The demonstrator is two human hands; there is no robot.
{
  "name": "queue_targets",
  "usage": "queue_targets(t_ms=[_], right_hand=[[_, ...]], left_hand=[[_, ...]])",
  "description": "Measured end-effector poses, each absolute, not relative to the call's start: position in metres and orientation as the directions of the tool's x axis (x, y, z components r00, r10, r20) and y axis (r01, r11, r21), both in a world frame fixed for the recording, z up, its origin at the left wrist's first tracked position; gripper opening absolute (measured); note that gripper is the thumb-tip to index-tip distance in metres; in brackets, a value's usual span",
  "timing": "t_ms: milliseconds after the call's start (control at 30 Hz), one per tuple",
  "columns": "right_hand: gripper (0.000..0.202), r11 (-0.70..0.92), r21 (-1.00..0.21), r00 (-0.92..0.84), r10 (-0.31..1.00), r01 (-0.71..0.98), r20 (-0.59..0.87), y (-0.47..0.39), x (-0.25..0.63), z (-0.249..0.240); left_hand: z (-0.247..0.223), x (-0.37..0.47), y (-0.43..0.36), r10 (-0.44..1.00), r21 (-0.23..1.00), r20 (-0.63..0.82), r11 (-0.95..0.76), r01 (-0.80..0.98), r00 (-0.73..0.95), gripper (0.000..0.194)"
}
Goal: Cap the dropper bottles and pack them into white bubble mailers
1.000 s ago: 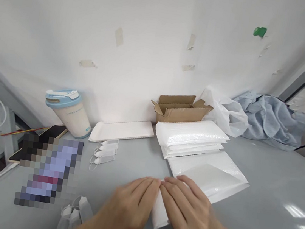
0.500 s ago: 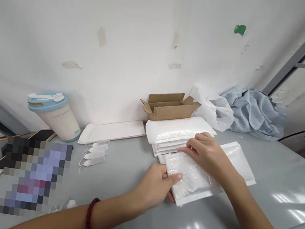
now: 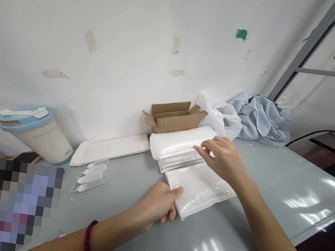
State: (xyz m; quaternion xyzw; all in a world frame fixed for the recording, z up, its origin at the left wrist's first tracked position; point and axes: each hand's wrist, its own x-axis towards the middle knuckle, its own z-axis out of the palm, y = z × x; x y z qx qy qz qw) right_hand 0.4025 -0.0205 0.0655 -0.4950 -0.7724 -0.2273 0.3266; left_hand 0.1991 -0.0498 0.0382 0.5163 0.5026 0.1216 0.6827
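My left hand (image 3: 159, 202) is closed on the left end of a white bubble mailer (image 3: 199, 187), thumb on top and fingers underneath. The mailer lies low over the grey table, its shiny side up. My right hand (image 3: 221, 156) hovers above the mailer's far side, thumb and forefinger curled close together. Whether anything thin is between those fingertips is hard to make out. Just behind is a stack of white bubble mailers (image 3: 180, 146), partly covered from view by the right hand.
An open cardboard box (image 3: 177, 122), a white plastic bag (image 3: 219, 114) and a light blue cloth (image 3: 259, 118) sit along the wall. Leftward are a long white packet (image 3: 113, 149), several white tags with loops (image 3: 91, 175), a blue-lidded cup (image 3: 40, 134) and a blurred-out item (image 3: 16, 208).
The view has swung right, so things appear farther left. My right hand has lifted off the mailer's surface, while the left keeps its hold. The mailer's top looks smoother and less covered.
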Motion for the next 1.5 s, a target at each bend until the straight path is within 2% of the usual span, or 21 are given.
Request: queue_targets(t_ms=[167,300,367,433,500,567,600,667,733,900,1167,1500], right_hand=[[0.032,0.389,-0.123,-0.217,0.718,0.913,0.661,-0.024,0.404,0.067],[0.031,0.36,-0.264,-0.226,0.875,0.895,0.427,-0.03,0.395,0.067],[0.03,0.346,-0.263,-0.269,0.918,0.9,0.29,-0.032,0.391,0.066],[0.029,0.347,-0.235,-0.297,0.928,0.908,0.223,-0.034,0.387,0.065],[0.029,0.361,-0.227,-0.308,0.922,0.905,0.235,-0.035,0.385,0.064],[0.03,0.393,-0.244,-0.319,0.901,0.886,0.293,-0.036,0.383,0.063],[0.031,0.416,-0.253,-0.327,0.886,0.874,0.328,-0.037,0.382,0.062],[0.032,0.468,-0.246,-0.349,0.846,0.849,0.403,-0.039,0.379,0.06],[0.033,0.523,-0.211,-0.379,0.792,0.826,0.478,-0.041,0.375,0.058],[0.035,0.6,-0.137,-0.433,0.699,0.788,0.568,-0.043,0.364,0.051],[0.031,0.625,-0.115,-0.47,0.684,0.772,0.558,-0.042,0.358,0.048],[0.034,0.635,-0.081,-0.5,0.674,0.768,0.544,-0.045,0.353,0.045]], left_hand=[[0.039,0.198,-0.047,0.71,0.839,-0.543,0.443,0.315,0.448,0.048],[0.044,0.191,-0.045,0.671,0.82,-0.572,0.452,0.351,0.472,0.052],[0.048,0.181,-0.044,0.659,0.808,-0.587,0.44,0.392,0.471,0.051],[0.054,0.166,-0.045,0.683,0.806,-0.58,0.399,0.437,0.444,0.048],[0.062,0.144,-0.043,0.751,0.809,-0.53,0.308,0.5,0.394,0.042],[0.069,0.117,-0.036,0.862,0.775,-0.398,0.133,0.618,0.315,0.038],[0.072,0.102,-0.031,0.921,0.701,-0.285,0.01,0.714,0.267,0.037],[0.076,0.072,-0.015,0.978,0.448,-0.01,-0.183,0.875,0.21,0.034],[0.078,0.046,0.006,0.983,0.371,0.068,-0.182,0.91,0.169,0.032],[0.072,0.026,0.057,0.949,0.28,0.044,-0.313,0.908,0.313,0.029],[0.061,0.05,0.083,0.869,0.143,0.017,-0.491,0.859,0.494,0.017],[0.059,0.054,0.07,0.866,-0.121,0.045,-0.491,0.863,0.499,0.027]])
